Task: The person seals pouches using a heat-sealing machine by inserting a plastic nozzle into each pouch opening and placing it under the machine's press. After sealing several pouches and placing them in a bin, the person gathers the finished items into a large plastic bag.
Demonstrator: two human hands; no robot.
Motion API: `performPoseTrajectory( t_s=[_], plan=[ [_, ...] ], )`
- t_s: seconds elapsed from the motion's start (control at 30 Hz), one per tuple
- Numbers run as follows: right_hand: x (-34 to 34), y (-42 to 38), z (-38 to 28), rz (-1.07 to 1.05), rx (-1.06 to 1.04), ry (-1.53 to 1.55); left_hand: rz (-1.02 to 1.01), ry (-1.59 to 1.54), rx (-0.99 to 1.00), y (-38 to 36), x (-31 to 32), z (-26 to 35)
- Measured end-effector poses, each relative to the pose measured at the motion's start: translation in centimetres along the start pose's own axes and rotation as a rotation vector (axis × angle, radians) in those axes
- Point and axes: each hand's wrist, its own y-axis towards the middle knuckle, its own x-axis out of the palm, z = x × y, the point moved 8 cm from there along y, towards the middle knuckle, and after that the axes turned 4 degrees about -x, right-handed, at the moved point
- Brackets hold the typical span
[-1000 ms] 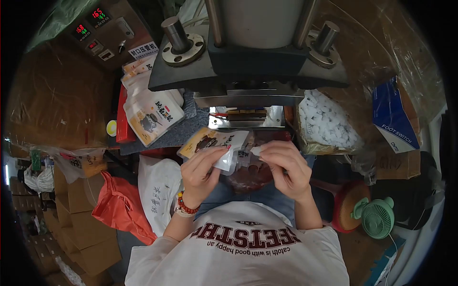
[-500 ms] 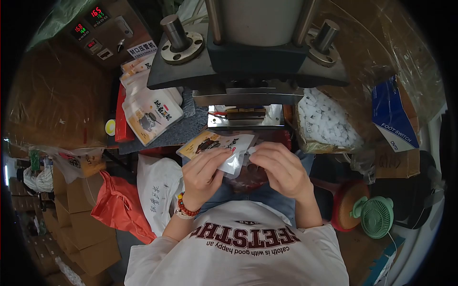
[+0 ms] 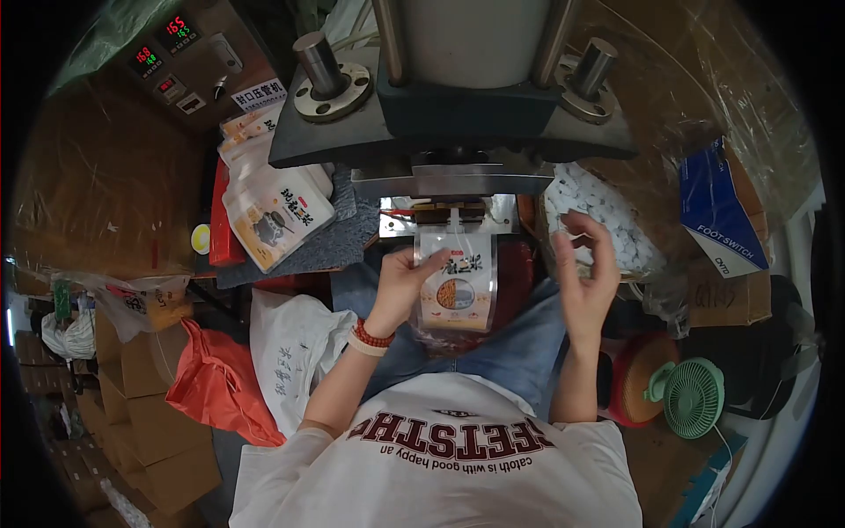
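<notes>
One pouch (image 3: 455,310) is pinched in the left hand (image 3: 402,286), apparently to align its spout (image 3: 454,219) with the press (image 3: 453,180); the right hand (image 3: 590,277) is open near white fittings (image 3: 607,211).

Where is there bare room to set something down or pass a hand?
A bare strip of grey mat between the stacked pouches and the press; open air between the held pouch and the right hand. Crowded: the heap of white pieces and the press, at the held pouch's top.

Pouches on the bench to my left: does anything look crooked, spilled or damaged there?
The pouches lie slanted and unevenly overlapped on the grey mat, so the pile looks askew. I see no spill or tear.
</notes>
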Motion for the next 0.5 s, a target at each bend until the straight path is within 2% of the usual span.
performPoseTrajectory(
  t_s=[0.03, 0.13, 0.23, 0.4, 0.43, 0.47, 0.5],
  plan=[
    [-0.5, 0.4, 0.6, 0.0, 0.0, -0.001, -0.001, -0.001, 0.0, 0.8, 0.0, 0.4],
    [0.1, 1.9, 3.6, -0.038, -0.154, -0.619, 0.009, -0.031, 0.017, 3.1, -0.5, 0.9],
    [2.1, 1.6, 8.2, -0.143, -0.026, -0.582, 0.008, -0.103, 0.01, 4.0, -0.7, 0.7],
    [1.3, 1.2, 9.3, -0.143, 0.003, -0.497, 0.014, 0.054, -0.048, 3.3, -1.8, 1.8],
    [0.9, 1.3, 8.9, -0.13, -0.002, -0.448, 0.207, 0.44, 0.053, 2.3, -4.1, 4.2],
    [0.6, 1.3, 7.9, -0.118, -0.079, -0.527, 0.399, 0.826, 0.148, 1.2, -6.0, 6.6],
    [0.6, 1.5, 7.5, -0.123, -0.081, -0.523, 0.727, 1.245, 0.39, -0.9, -7.2, 9.6]
  ],
)
